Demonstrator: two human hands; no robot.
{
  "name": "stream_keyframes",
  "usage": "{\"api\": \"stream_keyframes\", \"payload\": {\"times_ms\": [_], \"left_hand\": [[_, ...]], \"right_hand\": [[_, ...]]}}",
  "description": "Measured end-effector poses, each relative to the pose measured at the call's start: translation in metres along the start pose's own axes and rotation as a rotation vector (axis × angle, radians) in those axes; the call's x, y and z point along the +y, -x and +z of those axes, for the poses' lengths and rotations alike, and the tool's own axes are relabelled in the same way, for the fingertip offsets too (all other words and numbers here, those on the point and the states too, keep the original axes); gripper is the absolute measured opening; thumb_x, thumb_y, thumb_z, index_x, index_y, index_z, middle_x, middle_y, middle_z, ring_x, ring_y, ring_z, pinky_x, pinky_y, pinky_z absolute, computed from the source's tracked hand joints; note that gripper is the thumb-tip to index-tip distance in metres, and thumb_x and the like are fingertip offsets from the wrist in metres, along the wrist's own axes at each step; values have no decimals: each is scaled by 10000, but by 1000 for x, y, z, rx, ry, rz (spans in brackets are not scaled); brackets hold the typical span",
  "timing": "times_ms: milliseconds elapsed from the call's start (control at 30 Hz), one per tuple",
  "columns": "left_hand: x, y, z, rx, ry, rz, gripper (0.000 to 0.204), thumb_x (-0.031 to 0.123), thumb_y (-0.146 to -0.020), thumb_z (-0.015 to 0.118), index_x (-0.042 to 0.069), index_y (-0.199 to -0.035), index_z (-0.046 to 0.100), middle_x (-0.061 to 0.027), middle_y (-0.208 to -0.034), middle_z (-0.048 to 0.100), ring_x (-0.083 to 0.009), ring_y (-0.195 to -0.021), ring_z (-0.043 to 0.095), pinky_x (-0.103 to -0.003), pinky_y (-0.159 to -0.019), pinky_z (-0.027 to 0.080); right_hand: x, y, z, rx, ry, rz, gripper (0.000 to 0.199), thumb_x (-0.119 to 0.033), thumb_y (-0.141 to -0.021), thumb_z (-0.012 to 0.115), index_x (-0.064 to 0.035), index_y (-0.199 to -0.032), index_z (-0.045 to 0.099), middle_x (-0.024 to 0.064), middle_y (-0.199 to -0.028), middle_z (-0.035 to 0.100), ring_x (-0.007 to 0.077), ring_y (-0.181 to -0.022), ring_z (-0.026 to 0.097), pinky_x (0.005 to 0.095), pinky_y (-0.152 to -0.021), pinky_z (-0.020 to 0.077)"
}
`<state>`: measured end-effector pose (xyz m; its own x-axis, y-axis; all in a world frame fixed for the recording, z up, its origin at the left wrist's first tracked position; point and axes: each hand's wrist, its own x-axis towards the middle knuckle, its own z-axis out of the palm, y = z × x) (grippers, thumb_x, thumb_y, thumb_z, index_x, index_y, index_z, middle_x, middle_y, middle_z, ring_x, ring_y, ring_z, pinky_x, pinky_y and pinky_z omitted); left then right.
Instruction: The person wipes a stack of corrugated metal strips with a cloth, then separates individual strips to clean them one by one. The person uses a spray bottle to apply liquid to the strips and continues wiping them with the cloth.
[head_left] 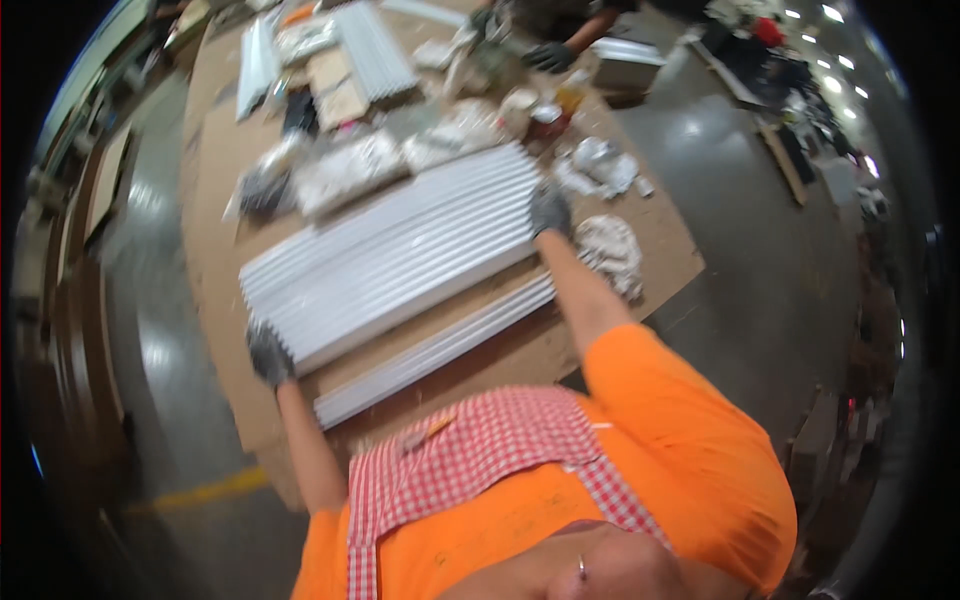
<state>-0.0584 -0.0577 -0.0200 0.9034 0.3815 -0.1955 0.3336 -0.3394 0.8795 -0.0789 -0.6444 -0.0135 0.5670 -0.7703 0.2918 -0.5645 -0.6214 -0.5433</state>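
Note:
A wide row of long white strips (400, 245), laid side by side, lies slantwise across the brown work table (228, 190). My left hand (270, 353), in a dark grey glove, grips the near left end of the row. At the opposite end my right hand (550, 210), gloved alike, is closed against the strip ends. The fingertips of both hands are partly hidden. Between the row and my checked apron lies a narrower bundle of white strips (435, 352), which neither hand touches.
Clear plastic bags of small white parts (350, 175) lie just beyond the row. A white rag (610, 252) and crumpled plastic (597, 168) sit by my right hand. More white strips (372, 50) lie farther off. Across the table are a co-worker's gloved hands (549, 57).

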Motion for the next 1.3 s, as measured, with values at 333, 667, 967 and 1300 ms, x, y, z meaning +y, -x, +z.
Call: {"api": "stream_keyframes", "payload": {"times_ms": [333,667,967,1300], "left_hand": [[69,99,-130,-550,-214,155,704,221,-741,747,34,-1342,432,-129,-1348,470,-241,-1238,435,-350,-1056,312],[-32,135,-104,-461,-542,524,677,280,-562,843,97,-1156,573,-89,-1120,591,-272,-1098,534,-368,-968,410],[-13,110,-131,-391,-260,-61,547,445,-735,703,14,-1047,577,-115,-919,613,-180,-826,594,-296,-670,485],[33,73,-106,-541,-238,-625,433,438,-905,394,47,-804,553,-57,-525,534,-116,-349,408,-276,-315,358]], "right_hand": [[49,-34,-126,-727,-467,-384,557,-120,-683,711,-12,-1201,535,201,-1158,570,324,-1026,565,366,-899,453],[54,34,-156,-691,551,-852,467,-172,-506,753,-178,-966,675,100,-968,631,322,-936,570,423,-855,434],[55,7,-153,-1158,-435,-121,508,-136,-695,768,-34,-1156,579,38,-1037,599,168,-991,556,312,-900,448],[53,-2,-111,-732,470,-126,428,-462,-772,577,-65,-874,698,147,-840,672,290,-762,646,396,-718,487]]}}
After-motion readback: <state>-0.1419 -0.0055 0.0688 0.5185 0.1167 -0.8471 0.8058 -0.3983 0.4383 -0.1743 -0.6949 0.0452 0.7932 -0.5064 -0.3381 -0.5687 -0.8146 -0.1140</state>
